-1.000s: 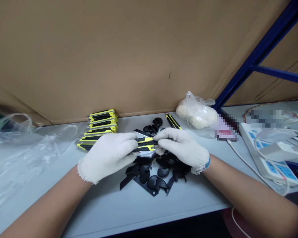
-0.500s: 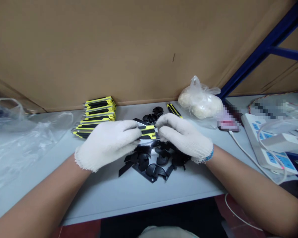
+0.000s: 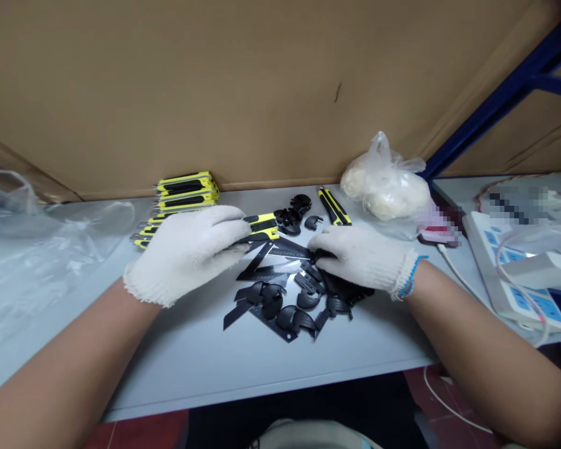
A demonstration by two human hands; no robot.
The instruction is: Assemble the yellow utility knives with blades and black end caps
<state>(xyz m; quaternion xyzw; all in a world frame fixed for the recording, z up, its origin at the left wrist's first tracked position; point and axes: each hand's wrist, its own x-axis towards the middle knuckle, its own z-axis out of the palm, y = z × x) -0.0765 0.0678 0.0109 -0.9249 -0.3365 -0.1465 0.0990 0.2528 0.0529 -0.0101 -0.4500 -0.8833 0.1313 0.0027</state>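
My left hand (image 3: 186,252), in a white knit glove, is shut on a yellow-and-black utility knife (image 3: 260,227), which points right over the table. My right hand (image 3: 363,259), also gloved, lies on a heap of black plastic parts (image 3: 339,287), its fingertips over a dark piece. I cannot tell whether it grips that piece. Black knife parts and flat angular pieces (image 3: 273,305) are spread between my hands. A stack of matching utility knives (image 3: 186,192) lies behind my left hand, and a pair of them (image 3: 334,207) lies behind my right.
The pale grey table (image 3: 224,368) stands against a cardboard wall (image 3: 215,81). A clear plastic sheet (image 3: 51,249) lies at the left. At the right are a bag of white lumps (image 3: 386,181), a blurred pink object (image 3: 437,227), a power strip (image 3: 509,268) and a blue metal frame (image 3: 509,100).
My right hand has come off the knife and moved right and down onto the black parts. My left hand keeps the knife, now further left, and more black pieces show between my hands.
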